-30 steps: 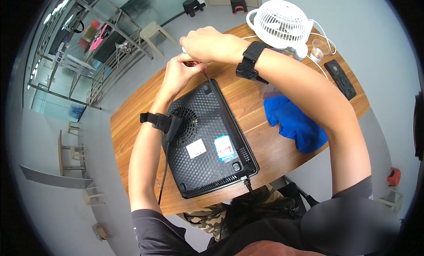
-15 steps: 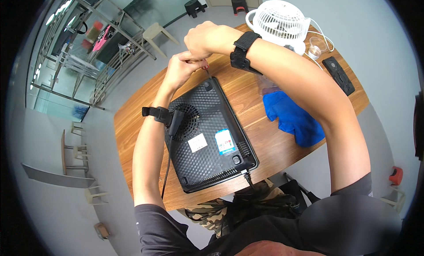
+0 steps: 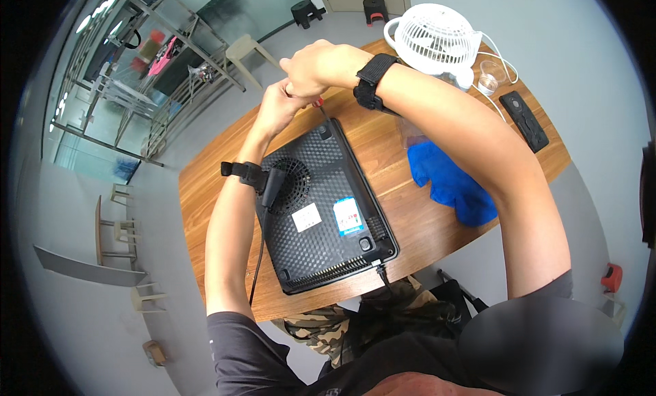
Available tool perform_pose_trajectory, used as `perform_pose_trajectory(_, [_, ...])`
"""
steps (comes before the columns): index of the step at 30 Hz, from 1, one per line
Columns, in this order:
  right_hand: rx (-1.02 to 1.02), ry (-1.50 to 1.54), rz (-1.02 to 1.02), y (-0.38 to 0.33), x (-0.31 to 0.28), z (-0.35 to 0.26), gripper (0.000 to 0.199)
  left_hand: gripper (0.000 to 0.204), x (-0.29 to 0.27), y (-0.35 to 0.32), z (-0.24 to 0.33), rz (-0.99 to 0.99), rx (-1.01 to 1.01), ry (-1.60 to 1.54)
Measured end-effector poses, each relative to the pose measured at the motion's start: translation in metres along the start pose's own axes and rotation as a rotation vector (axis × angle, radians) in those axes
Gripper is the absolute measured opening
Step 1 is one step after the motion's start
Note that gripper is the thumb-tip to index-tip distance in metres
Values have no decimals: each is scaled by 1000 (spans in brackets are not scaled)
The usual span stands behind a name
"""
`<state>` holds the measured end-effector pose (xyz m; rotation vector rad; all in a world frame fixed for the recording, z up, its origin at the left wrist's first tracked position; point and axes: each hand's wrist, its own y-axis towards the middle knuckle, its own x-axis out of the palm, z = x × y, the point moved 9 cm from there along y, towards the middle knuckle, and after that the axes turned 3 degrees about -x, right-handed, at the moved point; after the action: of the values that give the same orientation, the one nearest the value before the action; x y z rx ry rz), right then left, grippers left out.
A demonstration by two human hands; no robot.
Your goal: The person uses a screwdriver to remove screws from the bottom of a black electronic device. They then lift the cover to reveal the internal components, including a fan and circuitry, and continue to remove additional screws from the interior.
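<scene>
A black flat appliance [image 3: 320, 181], which looks like an induction cooker, lies upside down on the wooden table, its fan grille, feet and two labels facing up. At its far corner a screwdriver [image 3: 319, 103] with a red handle stands tilted, its shaft reaching down to the casing. My right hand [image 3: 311, 69] is closed over the top of the handle and hides most of it. Just below and to the left, my left hand [image 3: 275, 107] is closed, its fingers pinching by the handle. Where the screwdriver's tip meets the casing is too small to make out.
A blue cloth [image 3: 451, 184] lies right of the appliance. Beyond it are a white fan [image 3: 437, 41], a clear cup [image 3: 488, 83] and a dark phone-like slab [image 3: 524, 121]. A black plug [image 3: 273, 187] rests by the grille, with its cord [image 3: 257, 266] running toward me.
My right hand has shifted slightly lower and turned over the screwdriver handle, covering more of it. The whole view has shifted a little; the appliance stays put on the table.
</scene>
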<state>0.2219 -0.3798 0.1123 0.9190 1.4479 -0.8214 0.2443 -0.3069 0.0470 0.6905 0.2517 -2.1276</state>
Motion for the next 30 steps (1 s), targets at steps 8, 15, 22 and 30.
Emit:
perform_pose_trajectory(8, [-89, -151, 144, -1, 2, 3, 34, 19, 12, 11, 2, 72, -14, 53])
perform_pose_trajectory(15, [-99, -57, 107, 3, 4, -4, 36, 19, 6, 0, 1, -28, -63, -42])
perform_pose_trajectory(22, [46, -183, 70, 2, -6, -3, 27, 16, 8, 8, 4, 168, -15, 169])
perform_pose_trajectory(30, [-80, -97, 41, 3, 8, -6, 37, 22, 6, -2, 3, -24, -10, -66])
